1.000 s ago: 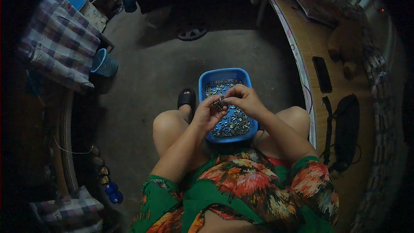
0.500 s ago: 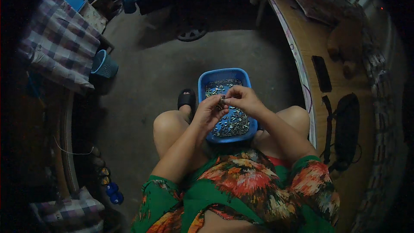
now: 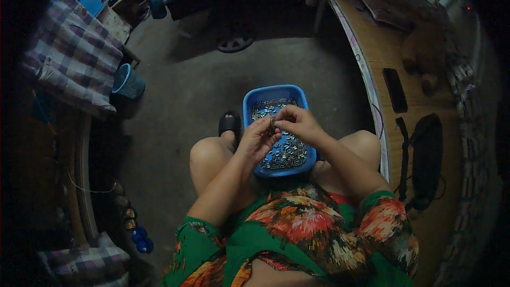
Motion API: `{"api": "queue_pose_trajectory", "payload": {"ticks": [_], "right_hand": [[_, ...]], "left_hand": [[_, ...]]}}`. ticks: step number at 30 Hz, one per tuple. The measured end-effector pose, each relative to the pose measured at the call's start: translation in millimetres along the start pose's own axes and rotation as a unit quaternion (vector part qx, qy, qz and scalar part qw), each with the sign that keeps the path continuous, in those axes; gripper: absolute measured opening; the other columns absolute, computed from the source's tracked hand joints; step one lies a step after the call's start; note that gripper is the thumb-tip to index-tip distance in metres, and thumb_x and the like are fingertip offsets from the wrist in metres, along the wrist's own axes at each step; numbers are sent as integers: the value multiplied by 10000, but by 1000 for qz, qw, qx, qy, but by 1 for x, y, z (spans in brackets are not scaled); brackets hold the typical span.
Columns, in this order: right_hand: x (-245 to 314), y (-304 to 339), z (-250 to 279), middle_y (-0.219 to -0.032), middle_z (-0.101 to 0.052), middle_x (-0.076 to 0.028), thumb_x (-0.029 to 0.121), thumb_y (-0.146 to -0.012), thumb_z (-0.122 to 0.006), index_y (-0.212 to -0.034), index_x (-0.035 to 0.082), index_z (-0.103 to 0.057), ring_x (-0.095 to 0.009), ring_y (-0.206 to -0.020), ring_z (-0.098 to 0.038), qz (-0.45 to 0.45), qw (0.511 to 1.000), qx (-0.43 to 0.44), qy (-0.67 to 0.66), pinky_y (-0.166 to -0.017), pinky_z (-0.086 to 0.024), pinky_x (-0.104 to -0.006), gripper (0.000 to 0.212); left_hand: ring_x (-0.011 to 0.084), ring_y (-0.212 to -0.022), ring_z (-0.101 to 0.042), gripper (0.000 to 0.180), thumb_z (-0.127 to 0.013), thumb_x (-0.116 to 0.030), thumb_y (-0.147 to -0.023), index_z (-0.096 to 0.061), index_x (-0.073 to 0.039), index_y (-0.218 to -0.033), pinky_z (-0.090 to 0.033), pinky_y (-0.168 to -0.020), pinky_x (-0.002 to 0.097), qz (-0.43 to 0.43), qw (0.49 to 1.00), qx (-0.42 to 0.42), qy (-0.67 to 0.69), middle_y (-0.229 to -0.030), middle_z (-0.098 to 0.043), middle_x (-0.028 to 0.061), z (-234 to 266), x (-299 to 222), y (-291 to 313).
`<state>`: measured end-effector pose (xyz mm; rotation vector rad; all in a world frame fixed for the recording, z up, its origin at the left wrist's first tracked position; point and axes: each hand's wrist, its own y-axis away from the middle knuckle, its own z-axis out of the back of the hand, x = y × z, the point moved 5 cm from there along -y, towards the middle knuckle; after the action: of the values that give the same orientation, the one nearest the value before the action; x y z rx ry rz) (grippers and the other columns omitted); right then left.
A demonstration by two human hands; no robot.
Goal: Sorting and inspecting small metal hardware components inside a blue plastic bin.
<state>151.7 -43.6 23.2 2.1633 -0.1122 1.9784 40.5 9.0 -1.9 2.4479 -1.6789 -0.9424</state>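
A blue plastic basket (image 3: 247, 107) sits between my knees, with many small shiny metal pieces (image 3: 289, 152) spread over its bottom. Above it my left hand (image 3: 257, 139) and my right hand (image 3: 298, 125) meet, fingertips together. Pinched between them is a small metal piece (image 3: 273, 122), dark and silvery, too small to tell its exact kind. My left fingers are curled, and whether more pieces lie inside them is hidden. The right thumb and forefinger press on the piece from the right side.
A wooden bench or board (image 3: 366, 37) runs along the right, bearing a black phone-like slab (image 3: 394, 90) and a black bag (image 3: 426, 154). At left stand a blue-grey bin (image 3: 127, 82) and a checked cloth (image 3: 74, 53). A fan base (image 3: 235, 44) rests on the floor ahead.
Both hands stay over the basket, fingertips still together on the small metal piece. The fingers have shifted only slightly.
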Motion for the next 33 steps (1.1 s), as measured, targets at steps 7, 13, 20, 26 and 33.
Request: {"api": "queue_pose_trajectory", "payload": {"ticks": [7, 13, 20, 26, 33], "right_hand": [[14, 4, -3, -794, -570, -44, 65, -770, -574, -841, 5, -558, -108, -726, -557, 90, 989, -50, 110, -662, -455, -240, 94], [21, 5, -2, -753, -562, -87, 76, -734, -598, -823, 6, -568, -171, -685, -561, 150, 948, -88, 266, -606, -447, -281, 117], [34, 12, -6, -729, -553, -134, 123, -708, -600, -768, 29, -551, -302, -693, -554, 207, 909, -90, 350, -600, -435, -374, 121], [38, 15, -8, -705, -553, -109, 103, -696, -628, -797, 18, -564, -211, -628, -562, 257, 868, -85, 416, -564, -447, -303, 147], [7, 0, 12, -798, -599, -46, 101, -736, -625, -858, 17, -590, -116, -740, -569, 53, 998, -45, 12, -677, -453, -248, 152]], "left_hand": [[122, -668, -558, 164, -496, -199, -862, -531, -45, -911, -498, -604, 237, 9, 1000, -3, 13, -794, -569, 47, 6, 0, -4], [127, -682, -563, 183, -525, -228, -847, -529, -49, -889, -496, -584, 231, -3, 999, -43, 14, -787, -571, 54, 20, 0, -9], [160, -705, -569, 196, -534, -227, -841, -521, -38, -891, -504, -611, 250, 14, 996, -79, 25, -817, -568, 80, 17, -2, -4], [170, -723, -565, 204, -526, -214, -844, -519, -31, -934, -506, -629, 261, 19, 995, -90, 31, -857, -564, 93, 18, 0, -4], [145, -697, -548, 258, -501, -232, -856, -514, -27, -1013, -478, -581, 230, 12, 1000, 13, -7, -837, -563, 84, 12, -2, -6]]}}
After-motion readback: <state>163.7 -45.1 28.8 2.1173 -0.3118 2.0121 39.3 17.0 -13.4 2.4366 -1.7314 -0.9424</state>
